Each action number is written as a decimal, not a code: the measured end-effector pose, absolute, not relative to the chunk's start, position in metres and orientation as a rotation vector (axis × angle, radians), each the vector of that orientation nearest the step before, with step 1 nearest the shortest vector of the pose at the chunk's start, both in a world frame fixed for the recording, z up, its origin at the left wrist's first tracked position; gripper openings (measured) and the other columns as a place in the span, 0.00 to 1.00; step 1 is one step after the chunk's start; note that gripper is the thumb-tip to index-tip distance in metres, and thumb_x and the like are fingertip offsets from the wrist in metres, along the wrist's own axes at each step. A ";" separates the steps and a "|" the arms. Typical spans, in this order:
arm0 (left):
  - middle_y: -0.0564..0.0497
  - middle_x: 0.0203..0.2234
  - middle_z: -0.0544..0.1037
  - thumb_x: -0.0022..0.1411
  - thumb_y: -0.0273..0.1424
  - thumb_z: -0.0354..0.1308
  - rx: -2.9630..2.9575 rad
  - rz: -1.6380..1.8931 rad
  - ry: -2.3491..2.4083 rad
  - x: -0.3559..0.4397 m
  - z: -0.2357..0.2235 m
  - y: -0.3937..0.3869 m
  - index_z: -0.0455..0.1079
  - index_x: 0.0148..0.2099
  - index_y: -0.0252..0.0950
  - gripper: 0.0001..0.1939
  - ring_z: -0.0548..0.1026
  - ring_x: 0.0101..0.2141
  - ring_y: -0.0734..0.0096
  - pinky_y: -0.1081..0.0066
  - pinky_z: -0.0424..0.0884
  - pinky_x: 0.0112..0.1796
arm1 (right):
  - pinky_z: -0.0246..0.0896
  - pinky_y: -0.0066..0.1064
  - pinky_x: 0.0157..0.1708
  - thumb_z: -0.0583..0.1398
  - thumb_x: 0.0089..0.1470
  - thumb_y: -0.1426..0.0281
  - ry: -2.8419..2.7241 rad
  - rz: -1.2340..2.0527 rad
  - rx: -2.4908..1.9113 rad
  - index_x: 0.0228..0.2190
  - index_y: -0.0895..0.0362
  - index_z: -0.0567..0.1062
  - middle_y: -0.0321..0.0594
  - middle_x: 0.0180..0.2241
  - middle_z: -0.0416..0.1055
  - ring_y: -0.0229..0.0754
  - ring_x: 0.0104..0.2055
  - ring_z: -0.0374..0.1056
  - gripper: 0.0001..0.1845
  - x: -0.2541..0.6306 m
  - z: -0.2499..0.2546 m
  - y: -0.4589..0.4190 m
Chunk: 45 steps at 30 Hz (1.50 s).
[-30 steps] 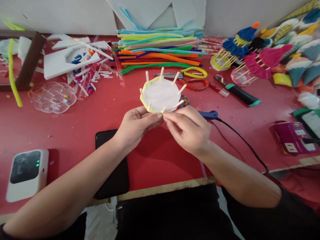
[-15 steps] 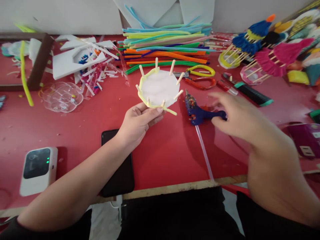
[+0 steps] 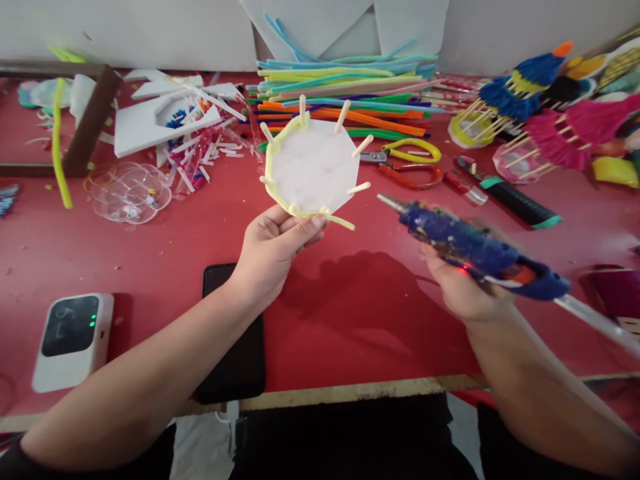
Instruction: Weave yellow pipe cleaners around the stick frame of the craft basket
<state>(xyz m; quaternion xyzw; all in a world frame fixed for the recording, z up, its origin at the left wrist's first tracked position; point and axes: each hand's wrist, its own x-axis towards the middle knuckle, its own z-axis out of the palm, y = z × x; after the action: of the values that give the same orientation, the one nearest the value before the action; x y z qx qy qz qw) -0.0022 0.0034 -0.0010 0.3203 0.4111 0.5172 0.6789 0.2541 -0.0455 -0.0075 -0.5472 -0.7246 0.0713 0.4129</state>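
My left hand (image 3: 273,250) pinched the disc (image 3: 315,172) by its near edge over the table (image 3: 350,340), thumb (image 3: 306,229) at the yellow strip (image 3: 343,222); my right hand (image 3: 463,287), partly hidden, was wrapped round the glue gun (image 3: 453,237), nozzle (image 3: 391,203) apart from the disc. Steady pinch judged best, nozzle well clear of thumb.

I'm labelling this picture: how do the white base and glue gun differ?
The white base is flat and many-sided; the glue gun is long, with a metal nozzle. The left grip has the white base, the right grip the glue gun. The white base bears sticks; the glue gun shows a red light. Both are off the table.
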 end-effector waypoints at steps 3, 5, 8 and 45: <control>0.54 0.31 0.86 0.48 0.34 0.79 0.737 1.152 0.939 -0.001 0.001 0.003 0.80 0.32 0.40 0.12 0.83 0.35 0.73 0.75 0.78 0.39 | 0.70 0.34 0.28 0.62 0.47 0.73 -1.911 0.136 -1.250 0.37 0.48 0.72 0.35 0.29 0.77 0.43 0.26 0.73 0.13 0.239 -0.003 -0.048; 0.53 0.32 0.86 0.47 0.34 0.79 0.753 1.127 0.944 -0.001 0.004 0.003 0.81 0.33 0.39 0.12 0.82 0.34 0.74 0.76 0.78 0.38 | 0.70 0.35 0.28 0.60 0.47 0.74 -1.961 0.083 -1.236 0.36 0.48 0.72 0.34 0.28 0.76 0.43 0.26 0.72 0.13 0.231 0.000 -0.047; 0.54 0.31 0.86 0.47 0.32 0.79 0.769 1.107 0.936 0.000 0.006 0.003 0.82 0.35 0.39 0.12 0.81 0.34 0.75 0.77 0.77 0.38 | 0.69 0.35 0.26 0.59 0.46 0.74 -1.928 0.006 -1.248 0.34 0.49 0.71 0.36 0.26 0.75 0.44 0.26 0.72 0.11 0.227 0.000 -0.043; 0.52 0.33 0.87 0.50 0.31 0.78 0.864 1.143 0.940 -0.003 -0.004 0.003 0.83 0.39 0.39 0.13 0.83 0.36 0.72 0.77 0.78 0.36 | 0.54 0.30 0.20 0.57 0.43 0.76 -1.845 0.228 -1.275 0.25 0.51 0.65 0.30 0.20 0.60 0.36 0.20 0.56 0.08 0.227 0.003 -0.045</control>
<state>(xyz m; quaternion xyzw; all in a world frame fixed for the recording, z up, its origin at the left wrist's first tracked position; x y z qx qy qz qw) -0.0030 0.0030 -0.0040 0.3811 0.4146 0.5040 0.6549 0.2275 -0.0448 0.0034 -0.5109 -0.7393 0.0914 0.4290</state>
